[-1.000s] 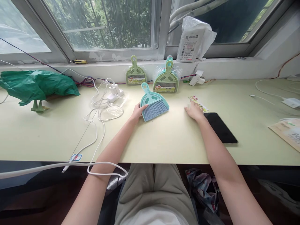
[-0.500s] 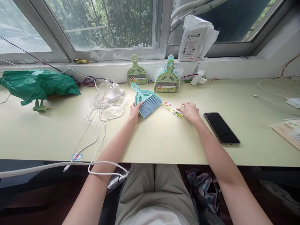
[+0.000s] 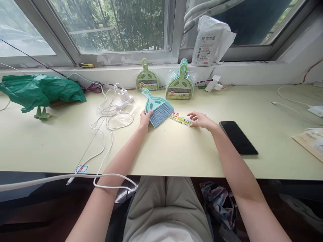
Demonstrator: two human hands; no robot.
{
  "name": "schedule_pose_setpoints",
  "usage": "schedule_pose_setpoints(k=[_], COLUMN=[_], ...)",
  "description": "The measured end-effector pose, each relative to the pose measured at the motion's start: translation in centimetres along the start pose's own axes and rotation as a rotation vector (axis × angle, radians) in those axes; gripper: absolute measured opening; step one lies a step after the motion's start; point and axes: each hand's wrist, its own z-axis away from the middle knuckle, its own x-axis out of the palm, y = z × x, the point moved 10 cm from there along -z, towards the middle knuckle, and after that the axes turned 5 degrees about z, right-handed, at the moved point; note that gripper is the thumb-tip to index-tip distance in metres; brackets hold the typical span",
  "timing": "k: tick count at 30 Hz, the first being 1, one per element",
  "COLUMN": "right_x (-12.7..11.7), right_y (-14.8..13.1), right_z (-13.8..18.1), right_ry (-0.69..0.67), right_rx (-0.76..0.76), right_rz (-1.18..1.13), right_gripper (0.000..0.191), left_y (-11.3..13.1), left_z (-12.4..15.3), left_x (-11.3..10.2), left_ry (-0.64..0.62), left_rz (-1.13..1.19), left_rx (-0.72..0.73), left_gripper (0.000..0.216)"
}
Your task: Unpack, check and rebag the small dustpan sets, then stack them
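A small teal hand brush (image 3: 156, 108) with grey-blue bristles lies on the pale yellow table (image 3: 176, 151), its handle pointing to the far left. My left hand (image 3: 145, 120) grips its near left edge, fingers curled on it. A narrow printed paper label (image 3: 181, 119) lies flat just right of the bristles. My right hand (image 3: 202, 120) rests on the label's right end, fingertips pressed on it. Against the wall behind stand a green packaged dustpan set (image 3: 147, 80) and a stack of such sets (image 3: 179, 87).
A black phone (image 3: 238, 137) lies right of my right hand. White cables and chargers (image 3: 114, 107) sprawl at the left, a green plastic bag (image 3: 41, 90) further left. A white parcel bag (image 3: 210, 42) leans on the sill. A printed paper sheet (image 3: 311, 143) lies at far right.
My left hand drew the brush left and turned it. My right hand slid the paper label leftward from beside the phone to just next to the bristles.
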Motion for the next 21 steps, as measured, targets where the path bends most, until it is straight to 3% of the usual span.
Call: schedule_pose_setpoints(k=[2, 5, 8, 11, 13, 18, 21], right_x=[-0.1, 0.6, 1.9, 3.6, 4.2, 2.6, 1.7], right_y=[-0.7, -4.0, -7.7, -9.7, -9.8, -6.9, -6.0], right_z=[0.5, 2.1, 4.3, 5.6, 5.2, 2.2, 1.5], right_ry=[-0.03, -0.211, -0.406, -0.536, -0.502, -0.137, 0.006], right_rx=[-0.003, -0.155, -0.32, -0.411, -0.418, -0.323, -0.316], right_rz=[-0.129, -0.273, -0.284, -0.225, -0.195, -0.101, -0.054], right_gripper=[0.055, 0.038, 0.035, 0.034, 0.034, 0.032, 0.031], left_y=[0.1, 0.2, 0.3, 0.2, -0.2, -0.5, -0.3], left_z=[0.0, 0.1, 0.4, 0.8, 1.3, 2.8, 3.4], left_x=[0.1, 0.2, 0.8, 1.8, 2.8, 5.1, 6.0], left_ry=[-0.002, -0.011, -0.052, -0.131, -0.202, -0.384, -0.45], left_rz=[0.0, -0.013, -0.019, -0.006, -0.01, -0.027, -0.047], left_rx=[-0.001, -0.002, 0.01, -0.005, -0.037, -0.093, -0.091], left_gripper=[0.035, 0.034, 0.037, 0.041, 0.043, 0.047, 0.05])
